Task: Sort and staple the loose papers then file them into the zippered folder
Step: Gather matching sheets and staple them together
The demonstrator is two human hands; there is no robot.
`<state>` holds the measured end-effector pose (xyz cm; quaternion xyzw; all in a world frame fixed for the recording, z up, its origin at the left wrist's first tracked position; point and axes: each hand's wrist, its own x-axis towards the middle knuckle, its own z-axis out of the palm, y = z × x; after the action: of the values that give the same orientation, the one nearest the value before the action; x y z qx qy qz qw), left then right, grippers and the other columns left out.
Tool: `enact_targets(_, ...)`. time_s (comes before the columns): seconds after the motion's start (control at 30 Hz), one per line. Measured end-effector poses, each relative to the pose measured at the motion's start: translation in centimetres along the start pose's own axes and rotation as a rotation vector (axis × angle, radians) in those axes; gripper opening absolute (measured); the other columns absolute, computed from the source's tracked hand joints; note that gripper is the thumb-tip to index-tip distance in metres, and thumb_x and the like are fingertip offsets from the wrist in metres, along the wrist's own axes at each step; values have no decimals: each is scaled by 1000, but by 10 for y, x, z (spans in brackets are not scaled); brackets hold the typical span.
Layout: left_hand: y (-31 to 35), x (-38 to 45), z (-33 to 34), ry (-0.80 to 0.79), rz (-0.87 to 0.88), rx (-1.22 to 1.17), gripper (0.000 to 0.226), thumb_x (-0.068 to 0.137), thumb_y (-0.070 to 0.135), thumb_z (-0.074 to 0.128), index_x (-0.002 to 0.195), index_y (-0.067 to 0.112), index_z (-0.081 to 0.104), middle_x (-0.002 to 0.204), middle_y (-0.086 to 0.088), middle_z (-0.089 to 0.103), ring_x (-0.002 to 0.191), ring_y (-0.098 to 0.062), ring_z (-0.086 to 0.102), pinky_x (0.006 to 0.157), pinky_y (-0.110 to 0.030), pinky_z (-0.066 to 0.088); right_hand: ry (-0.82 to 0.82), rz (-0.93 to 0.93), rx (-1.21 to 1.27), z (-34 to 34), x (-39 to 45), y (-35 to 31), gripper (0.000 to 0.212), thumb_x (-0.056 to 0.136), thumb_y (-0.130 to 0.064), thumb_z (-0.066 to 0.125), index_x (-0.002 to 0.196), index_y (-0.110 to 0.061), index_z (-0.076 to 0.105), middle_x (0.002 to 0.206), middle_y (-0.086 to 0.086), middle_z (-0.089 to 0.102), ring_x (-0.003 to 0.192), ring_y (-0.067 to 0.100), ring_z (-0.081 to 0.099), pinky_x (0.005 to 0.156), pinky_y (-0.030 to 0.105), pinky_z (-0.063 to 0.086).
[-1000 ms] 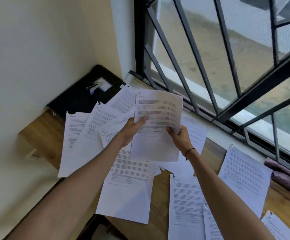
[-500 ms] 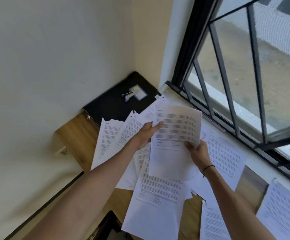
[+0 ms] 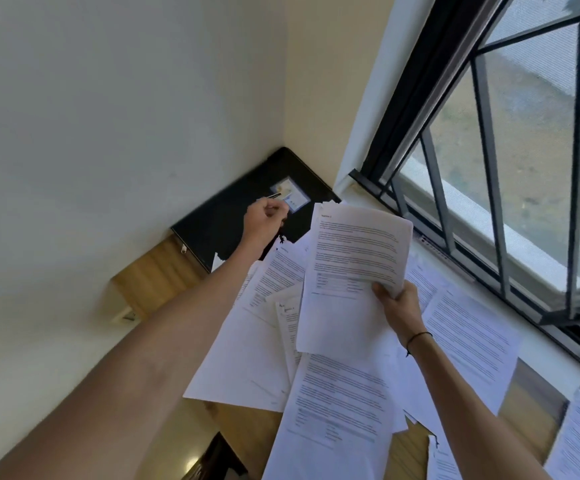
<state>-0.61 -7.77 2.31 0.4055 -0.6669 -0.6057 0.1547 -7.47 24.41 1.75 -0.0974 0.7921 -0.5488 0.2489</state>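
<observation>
Left hand: the left hand point(image 3: 264, 221) is stretched far forward on a nearly straight arm, over the black zippered folder point(image 3: 247, 216); its fingers are curled with the tips bunched at a thin dark object point(image 3: 274, 196) on the folder. That object is too small to identify, and whether the grip truly pinches it I cannot tell.
Right hand: the right hand point(image 3: 397, 306) is raised above the worktop point(image 3: 158, 275), forearm angled up from the lower right, a dark band point(image 3: 418, 339) round the wrist. Its grip is closed on the held sheets point(image 3: 350, 271), thumb on the printed face, fingers behind the right edge.
Held sheets: upright and tilted slightly, just right of the folder's near corner, with the top right corner curling back.
Zippered folder: flat in the corner where the wall meets the window point(image 3: 506, 168), with a small pale card point(image 3: 290, 195) on its cover.
Loose papers: the loose papers point(image 3: 316, 375) are spread overlapping on the worktop, from the folder's near edge along under the window.
Writing: the held page carries a short heading and blocks of printed lines, too blurred to read; the card's print is also illegible.
</observation>
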Motion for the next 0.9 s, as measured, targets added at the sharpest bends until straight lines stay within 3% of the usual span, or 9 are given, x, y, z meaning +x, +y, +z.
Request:
enact_targets(0.07, -4, 19, -5, 77, 101, 200, 26, 88, 27, 79, 109, 20, 67, 109, -1, 66, 97, -10, 65, 79, -24, 57, -10, 4, 12, 4, 6, -3, 14, 99, -6, 66, 111, -9, 71, 103, 2, 73, 92, 10, 68, 66, 15, 55)
enact_targets(0.13, -10, 37, -8, 149, 151, 450, 45, 80, 36, 84, 117, 24, 61, 122, -2, 56, 110, -19, 57, 86, -35, 57, -18, -2, 14, 7, 10, -4, 16, 98, -5, 65, 111, -12, 71, 104, 0, 73, 92, 6, 68, 69, 16, 56)
enact_targets(0.23, -16, 49, -7, 132, 146, 820, 64, 80, 47, 82, 132, 22, 54, 137, -10, 48, 124, -29, 48, 96, -46, 48, -23, 0, 20, 10, 16, -4, 16, 99, -6, 65, 111, -15, 71, 105, -2, 73, 95, 7, 69, 70, 19, 58)
enact_targets(0.4, -17, 49, 0, 173, 219, 923, 43, 89, 33, 77, 126, 18, 61, 131, -10, 54, 119, -28, 51, 90, -42, 47, -43, 1, 14, 12, 19, 0, 18, 98, -9, 66, 114, -15, 73, 108, -1, 76, 100, 15, 71, 80, 31, 61)
enact_targets(0.57, -17, 44, 6, 179, 192, 748, 27, 94, 31, 71, 116, 16, 67, 120, -7, 61, 112, -25, 57, 89, -42, 50, -41, -2, 13, 12, 15, -1, 18, 99, -8, 65, 115, -13, 72, 108, -2, 75, 99, 11, 71, 78, 27, 61)
enact_targets(0.73, -1, 17, 13, 34, 14, 83, 22, 98, 33, 67, 112, 17, 70, 119, -3, 69, 109, -17, 66, 86, -27, 57, -31, 11, 13, 11, 9, 0, 20, 98, -7, 66, 109, -21, 73, 107, -7, 75, 99, 9, 71, 80, 27, 60)
enact_targets(0.83, 11, -11, 13, -147, -177, -287, 13, 99, 35, 67, 106, 25, 70, 119, -3, 67, 117, -20, 63, 96, -37, 59, -25, 51, 10, 10, 5, 6, 19, 98, -7, 65, 110, -19, 73, 107, -5, 76, 102, 15, 71, 85, 34, 60)
enact_targets(0.9, 10, -26, 13, -243, -250, -430, 22, 96, 36, 70, 114, 22, 71, 124, -8, 64, 118, -21, 60, 98, -45, 59, -26, 64, 8, 11, 1, 8, 20, 97, -6, 65, 111, -18, 73, 107, -4, 76, 104, 18, 70, 87, 37, 60)
